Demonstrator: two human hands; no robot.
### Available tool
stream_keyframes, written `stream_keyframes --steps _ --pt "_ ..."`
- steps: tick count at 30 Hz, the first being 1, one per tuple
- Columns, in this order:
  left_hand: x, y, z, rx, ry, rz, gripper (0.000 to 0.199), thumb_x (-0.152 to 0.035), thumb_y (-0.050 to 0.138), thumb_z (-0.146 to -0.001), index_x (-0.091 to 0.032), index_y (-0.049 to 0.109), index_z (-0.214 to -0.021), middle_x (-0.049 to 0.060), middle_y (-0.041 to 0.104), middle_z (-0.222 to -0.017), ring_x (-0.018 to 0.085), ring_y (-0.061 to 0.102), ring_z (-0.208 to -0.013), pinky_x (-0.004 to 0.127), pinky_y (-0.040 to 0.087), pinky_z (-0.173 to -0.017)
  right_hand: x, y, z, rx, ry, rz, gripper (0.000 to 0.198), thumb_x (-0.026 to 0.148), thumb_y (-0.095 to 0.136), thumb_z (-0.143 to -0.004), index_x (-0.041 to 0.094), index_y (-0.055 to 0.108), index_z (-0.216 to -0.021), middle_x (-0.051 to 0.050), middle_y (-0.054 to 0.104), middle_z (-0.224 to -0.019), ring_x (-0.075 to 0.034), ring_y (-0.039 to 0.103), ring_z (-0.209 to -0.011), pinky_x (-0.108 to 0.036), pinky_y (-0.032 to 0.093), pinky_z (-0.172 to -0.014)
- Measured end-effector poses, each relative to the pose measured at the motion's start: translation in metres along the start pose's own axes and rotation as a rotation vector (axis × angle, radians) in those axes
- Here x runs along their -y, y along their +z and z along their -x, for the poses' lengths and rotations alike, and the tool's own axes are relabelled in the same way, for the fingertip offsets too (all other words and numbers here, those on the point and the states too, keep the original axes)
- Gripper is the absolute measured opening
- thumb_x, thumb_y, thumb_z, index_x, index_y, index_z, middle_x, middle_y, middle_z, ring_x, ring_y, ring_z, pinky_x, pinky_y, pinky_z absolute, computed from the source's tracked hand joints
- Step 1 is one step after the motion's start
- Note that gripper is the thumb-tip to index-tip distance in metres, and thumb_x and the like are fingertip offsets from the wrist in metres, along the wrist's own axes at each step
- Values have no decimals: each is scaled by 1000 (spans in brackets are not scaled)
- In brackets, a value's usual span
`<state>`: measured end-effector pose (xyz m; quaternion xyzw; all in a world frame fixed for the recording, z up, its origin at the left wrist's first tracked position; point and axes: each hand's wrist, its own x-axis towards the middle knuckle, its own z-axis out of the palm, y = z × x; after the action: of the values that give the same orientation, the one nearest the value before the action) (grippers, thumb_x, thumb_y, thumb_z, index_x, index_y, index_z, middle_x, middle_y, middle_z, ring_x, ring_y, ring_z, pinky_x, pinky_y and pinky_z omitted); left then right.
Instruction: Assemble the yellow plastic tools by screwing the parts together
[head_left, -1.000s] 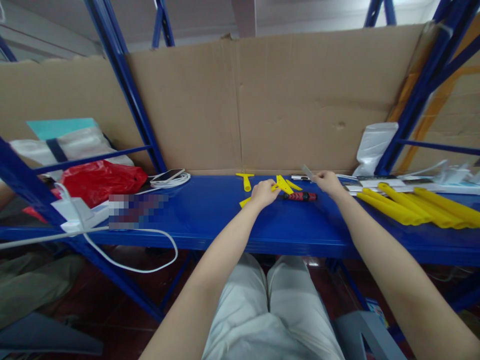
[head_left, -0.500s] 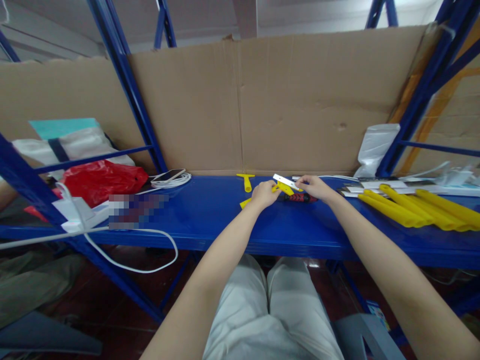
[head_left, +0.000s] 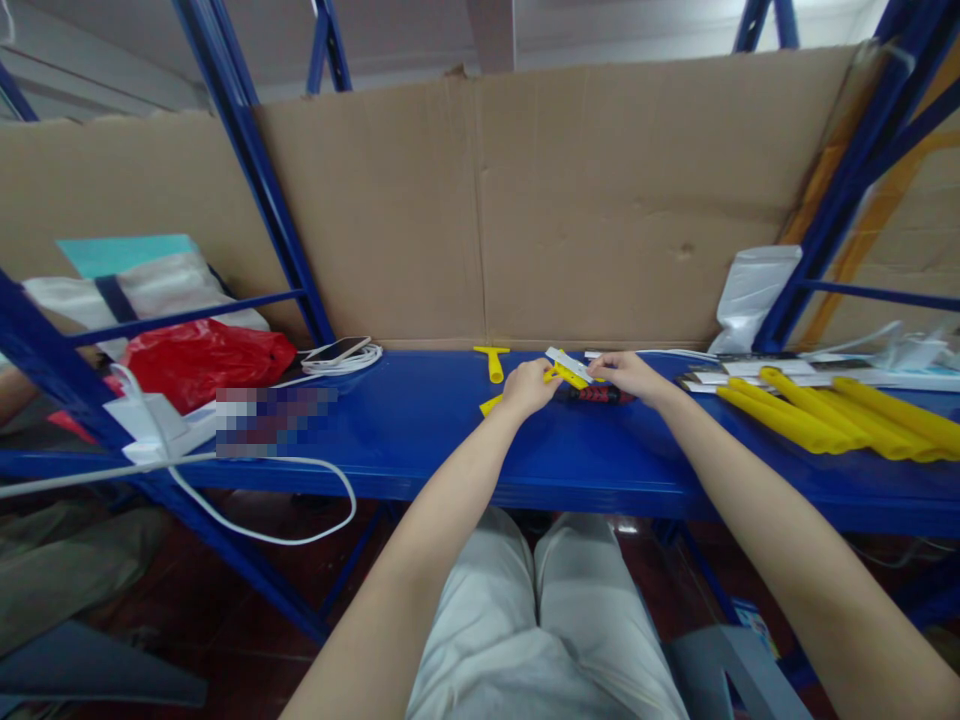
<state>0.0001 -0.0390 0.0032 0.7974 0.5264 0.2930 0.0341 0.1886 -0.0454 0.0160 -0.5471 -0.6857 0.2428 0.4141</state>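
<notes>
Red bag [head_left: 206,352] at bench's [head_left: 420,430] left end, contents hidden. Mid-bench, toward back edge: left hand [head_left: 531,386] pinching yellow piece [head_left: 573,380], partly covered; right hand [head_left: 626,373] pinching white strip [head_left: 568,363] against it, part-covering red-black handle [head_left: 594,395]. Right end: yellow tubes [head_left: 799,412], outermost cut off.

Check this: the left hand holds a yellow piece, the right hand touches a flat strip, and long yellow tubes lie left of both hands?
Wrong side: the head view shows the long yellow tubes right of the left hand and the right hand. The rest stands.
</notes>
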Motion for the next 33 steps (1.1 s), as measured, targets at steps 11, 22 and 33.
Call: stream_keyframes --steps 11,22,33 --pt "1 0 -1 -27 -14 24 25 -34 59 -85 -23 64 -107 4 69 -111 19 60 -109 30 45 -93 -4 3 -1 -3 -10 116 18 32 61 -66 16 67 -60 -1 59 -57 -14 52 -61 -25 41 -58" --pt "1 0 -1 -40 9 24 28 -35 58 -85 -20 64 -109 6 69 -110 19 60 -108 29 45 -91 -5 3 -1 -20 -29 119 25 38 60 -67 15 67 -61 -1 58 -56 -13 51 -59 -25 41 -58" --pt "0 -1 -1 -28 -18 25 25 -35 60 -85 -24 64 -106 4 69 -110 19 60 -109 30 44 -92 1 5 1 -19 -19 138 26 39 57 -66 17 59 -54 3 45 -48 -9 37 -51 -24 28 -51"
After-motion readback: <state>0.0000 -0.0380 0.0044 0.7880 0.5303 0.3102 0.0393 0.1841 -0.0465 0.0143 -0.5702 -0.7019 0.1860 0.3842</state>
